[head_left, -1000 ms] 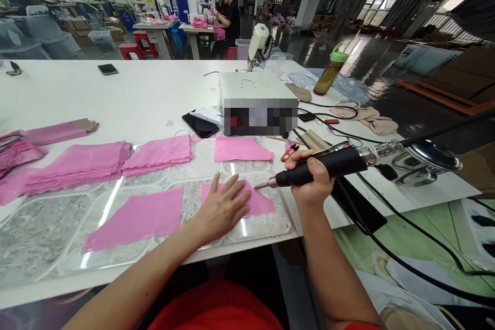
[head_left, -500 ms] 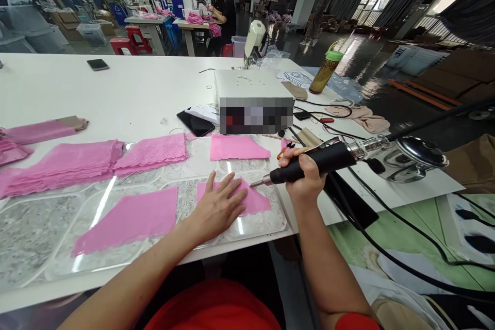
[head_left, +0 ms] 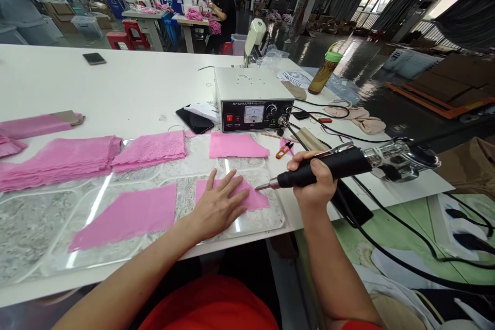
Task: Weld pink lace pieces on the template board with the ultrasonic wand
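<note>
My left hand (head_left: 218,205) lies flat with fingers spread on a small pink fabric piece (head_left: 257,202), covering part of it. Closed around the black grip of an ultrasonic hand tool (head_left: 348,162) is my right hand (head_left: 316,180). The tool's pointed metal tip meets the fabric near its upper right edge; whether it presses in, I cannot tell. Beneath the fabric is a clear-topped, speckled board (head_left: 270,223). A larger pink piece (head_left: 131,214) lies to the left, and another pink piece (head_left: 235,145) lies flat beyond my left hand.
Pink fabric stacks (head_left: 65,162) sit at left. Behind the work stands a control box (head_left: 251,82), with orange thread snips (head_left: 284,150) nearby. Cables (head_left: 410,237) trail at right. A bottle (head_left: 325,75) and phone (head_left: 94,59) are on the table. A person (head_left: 224,15) sits at a sewing machine beyond.
My right hand has moved a little to the right, drawing the tool's tip along the fabric. My left hand stays on the piece. The view has shifted slightly.
</note>
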The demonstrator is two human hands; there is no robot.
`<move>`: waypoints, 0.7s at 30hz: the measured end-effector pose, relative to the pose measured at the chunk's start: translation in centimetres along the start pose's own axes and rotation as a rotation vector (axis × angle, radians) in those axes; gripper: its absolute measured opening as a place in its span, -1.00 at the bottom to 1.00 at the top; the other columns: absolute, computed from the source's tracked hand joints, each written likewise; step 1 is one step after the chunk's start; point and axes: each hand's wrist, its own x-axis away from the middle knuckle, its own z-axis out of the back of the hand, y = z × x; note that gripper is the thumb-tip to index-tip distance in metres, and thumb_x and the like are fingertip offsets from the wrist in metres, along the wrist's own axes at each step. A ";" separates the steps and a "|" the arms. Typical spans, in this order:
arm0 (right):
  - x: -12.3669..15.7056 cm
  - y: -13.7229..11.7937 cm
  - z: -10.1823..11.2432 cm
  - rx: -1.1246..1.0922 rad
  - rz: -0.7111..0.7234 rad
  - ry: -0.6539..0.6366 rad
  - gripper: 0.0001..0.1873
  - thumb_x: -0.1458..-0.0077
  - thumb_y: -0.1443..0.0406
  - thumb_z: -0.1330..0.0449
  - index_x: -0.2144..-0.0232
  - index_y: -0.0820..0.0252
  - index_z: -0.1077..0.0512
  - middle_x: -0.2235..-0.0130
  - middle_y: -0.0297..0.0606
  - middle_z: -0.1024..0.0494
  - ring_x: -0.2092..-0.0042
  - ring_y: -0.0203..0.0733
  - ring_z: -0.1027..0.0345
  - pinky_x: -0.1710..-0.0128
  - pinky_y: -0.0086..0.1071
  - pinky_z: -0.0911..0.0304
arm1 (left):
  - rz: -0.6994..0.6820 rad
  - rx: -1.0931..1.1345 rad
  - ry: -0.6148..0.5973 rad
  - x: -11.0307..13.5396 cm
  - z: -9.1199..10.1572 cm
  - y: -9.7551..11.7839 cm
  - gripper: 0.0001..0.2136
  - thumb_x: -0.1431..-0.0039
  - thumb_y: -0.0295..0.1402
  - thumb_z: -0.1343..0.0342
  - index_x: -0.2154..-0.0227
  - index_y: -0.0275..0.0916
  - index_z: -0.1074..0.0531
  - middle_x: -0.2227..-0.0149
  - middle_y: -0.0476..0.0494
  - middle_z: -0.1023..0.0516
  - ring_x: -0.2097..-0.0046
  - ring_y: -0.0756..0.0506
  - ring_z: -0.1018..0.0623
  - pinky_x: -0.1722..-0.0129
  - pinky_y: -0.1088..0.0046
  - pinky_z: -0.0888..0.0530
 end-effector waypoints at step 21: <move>-0.1 -2.2 1.5 0.073 -0.031 -0.006 -0.89 0.15 0.25 -0.13 0.52 0.18 -0.37 0.52 -0.38 -0.42 0.54 -0.35 -0.26 0.49 -0.37 -0.21 | -0.078 0.059 0.003 0.3 -0.2 0.0 -0.67 -0.34 -0.20 0.06 -0.05 -0.13 -0.44 -0.21 -0.33 -0.32 -0.29 -0.39 -0.20 -0.18 -0.33 -0.03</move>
